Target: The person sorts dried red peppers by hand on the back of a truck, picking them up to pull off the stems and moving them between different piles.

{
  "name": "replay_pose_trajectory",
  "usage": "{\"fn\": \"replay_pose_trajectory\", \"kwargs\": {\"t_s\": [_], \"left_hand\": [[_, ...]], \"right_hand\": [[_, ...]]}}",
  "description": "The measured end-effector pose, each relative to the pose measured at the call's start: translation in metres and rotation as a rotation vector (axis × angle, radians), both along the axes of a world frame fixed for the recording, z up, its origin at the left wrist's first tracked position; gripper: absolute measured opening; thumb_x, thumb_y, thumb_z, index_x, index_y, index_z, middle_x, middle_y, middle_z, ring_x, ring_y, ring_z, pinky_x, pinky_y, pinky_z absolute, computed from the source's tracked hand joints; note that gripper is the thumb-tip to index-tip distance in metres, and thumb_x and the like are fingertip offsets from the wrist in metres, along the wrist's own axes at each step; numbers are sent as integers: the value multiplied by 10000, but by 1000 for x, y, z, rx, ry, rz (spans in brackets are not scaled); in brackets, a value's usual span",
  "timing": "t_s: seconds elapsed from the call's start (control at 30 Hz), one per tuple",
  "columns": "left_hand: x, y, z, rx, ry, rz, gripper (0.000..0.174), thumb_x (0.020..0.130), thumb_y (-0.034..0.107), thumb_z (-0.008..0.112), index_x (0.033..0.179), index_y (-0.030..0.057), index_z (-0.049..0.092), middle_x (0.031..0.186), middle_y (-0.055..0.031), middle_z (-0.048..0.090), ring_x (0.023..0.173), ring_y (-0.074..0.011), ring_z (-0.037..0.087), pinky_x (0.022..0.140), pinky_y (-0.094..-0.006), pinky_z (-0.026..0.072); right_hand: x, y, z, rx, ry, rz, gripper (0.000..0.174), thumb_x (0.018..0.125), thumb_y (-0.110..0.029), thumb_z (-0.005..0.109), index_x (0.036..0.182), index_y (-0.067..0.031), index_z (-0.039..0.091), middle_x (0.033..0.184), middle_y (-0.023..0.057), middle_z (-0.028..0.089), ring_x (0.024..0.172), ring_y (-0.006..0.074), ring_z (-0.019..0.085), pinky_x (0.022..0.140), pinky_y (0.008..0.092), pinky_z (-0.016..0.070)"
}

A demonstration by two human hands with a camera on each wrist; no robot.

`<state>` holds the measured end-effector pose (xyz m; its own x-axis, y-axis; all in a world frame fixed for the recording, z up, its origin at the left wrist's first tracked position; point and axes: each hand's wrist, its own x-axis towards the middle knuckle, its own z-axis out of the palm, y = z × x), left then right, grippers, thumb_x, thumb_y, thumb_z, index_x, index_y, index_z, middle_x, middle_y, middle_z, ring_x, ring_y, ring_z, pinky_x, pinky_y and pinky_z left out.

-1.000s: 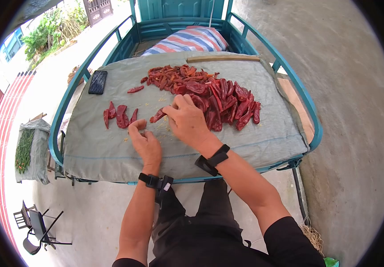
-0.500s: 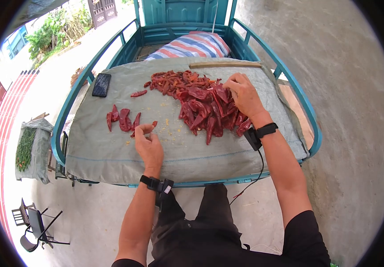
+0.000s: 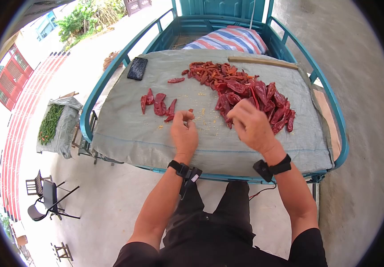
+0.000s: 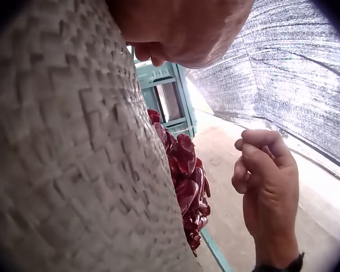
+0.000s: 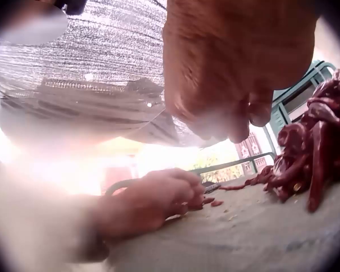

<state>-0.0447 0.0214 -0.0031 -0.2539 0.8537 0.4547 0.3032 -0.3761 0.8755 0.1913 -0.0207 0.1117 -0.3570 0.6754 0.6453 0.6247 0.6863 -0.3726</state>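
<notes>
In the head view my left hand (image 3: 184,132) is low over the grey woven cloth, fingers curled. A small red end of a dried chili pepper (image 3: 191,111) shows at its fingertips; the rest is hidden. Several dried red chili peppers (image 3: 160,105) lie just beyond that hand. My right hand (image 3: 255,128), slightly blurred, hovers at the near edge of a heap of large dark-red chili peppers (image 3: 277,106). Its fingers bend loosely, thumb close to the index finger, and nothing shows in the right hand (image 4: 269,192) in the left wrist view.
Smaller, orange-red chili peppers (image 3: 214,72) spread behind the large ones. A black phone (image 3: 137,68) lies at the far left, and a wooden strip (image 3: 263,62) along the back. A teal rail (image 3: 323,80) borders the cargo bed. Pale seeds (image 3: 204,115) dot the cloth.
My right hand first held a chili pepper beside the left hand, moved to the heap at the right, then came partway back. The left hand stays by the small group. The head view shifted left.
</notes>
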Motion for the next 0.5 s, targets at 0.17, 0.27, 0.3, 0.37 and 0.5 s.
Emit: {"fn": "replay_pose_trajectory", "kwargs": {"t_s": [0.17,0.27,0.3,0.37,0.5], "left_hand": [[0,1,-1,8,-6,-9,206,945,-132,626,1079,19,663,1038,-123,774,1167,-263,808,860,-360,580],[-1,4,-3,-4,31,-9,203,971,-134,627,1087,25,676,1071,-83,803,931,-110,735,778,-278,554],[-1,5,-4,-13,3,-19,205,969,-137,628,1086,24,676,1070,-80,799,919,-108,727,782,-279,557],[-2,8,-6,-32,-53,-39,209,964,-143,630,1084,22,677,1066,-74,791,895,-104,709,790,-281,565],[-9,21,-1,2,-179,-151,210,957,-145,627,1081,17,678,1034,-56,775,895,-110,708,814,-283,568]], "right_hand": [[-39,-5,-60,-216,-114,56,149,956,-49,715,1101,-76,694,1054,133,646,952,393,720,809,479,597],[-42,-8,-77,-232,-136,-2,143,960,-90,722,1098,-90,685,1063,127,646,955,388,722,795,497,593],[-43,-10,-78,-215,-135,-29,137,962,-97,721,1094,-94,685,1063,124,645,952,386,721,788,499,589],[-45,-12,-81,-184,-134,-57,125,974,-113,718,1092,-100,682,1056,124,636,941,381,723,776,507,584],[-45,-12,-86,-158,-122,-80,105,994,-128,712,1084,-99,665,1035,133,614,921,377,723,759,517,579]]}}
